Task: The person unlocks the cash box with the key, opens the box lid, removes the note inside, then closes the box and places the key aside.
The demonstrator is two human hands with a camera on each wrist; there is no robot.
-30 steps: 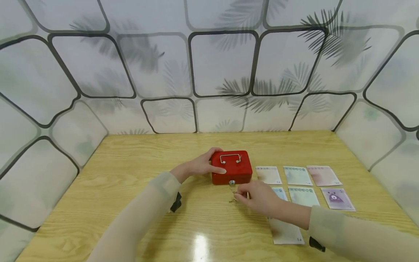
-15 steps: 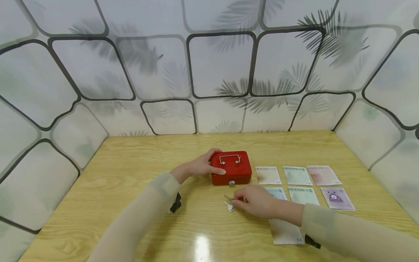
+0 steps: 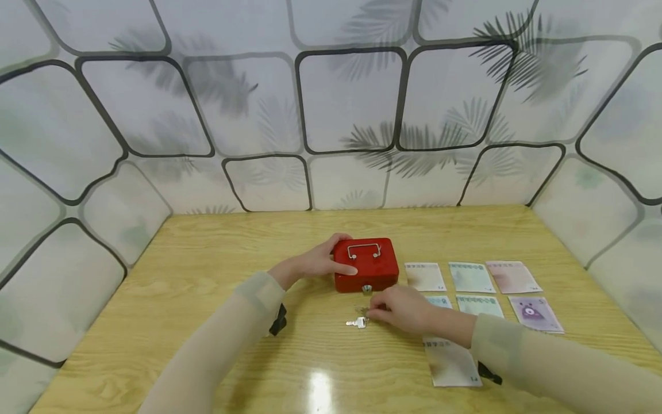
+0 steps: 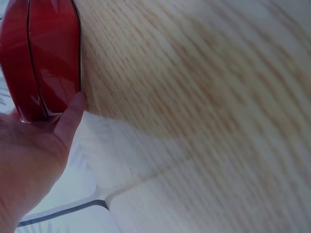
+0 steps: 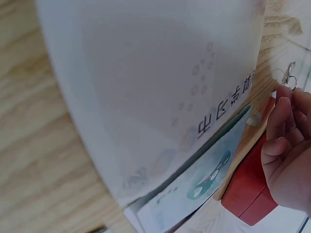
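A red cash box (image 3: 369,265) with a wire handle on its lid and a silver lock (image 3: 366,288) on its front sits on the wooden table. My left hand (image 3: 316,261) grips the box's left end, thumb on the lid and fingers round the back; in the left wrist view, that hand (image 4: 34,155) touches the box's red end (image 4: 53,58). Just in front of the lock, my right hand (image 3: 405,310) pinches a small ring of silver keys (image 3: 357,323). One key points left. The right wrist view has the keys (image 5: 288,74) beyond the fingertips.
Several play banknotes lie in rows right of the box, including a purple monster note (image 3: 532,313) and a nearer pale note (image 3: 452,365). The right forearm passes over some of them. A patterned fabric wall (image 3: 351,181) rises behind the table.
My right hand has drawn the keys back from the lock toward the front, then a little up again. The loose key has swung to point left. My left hand stays on the cash box.
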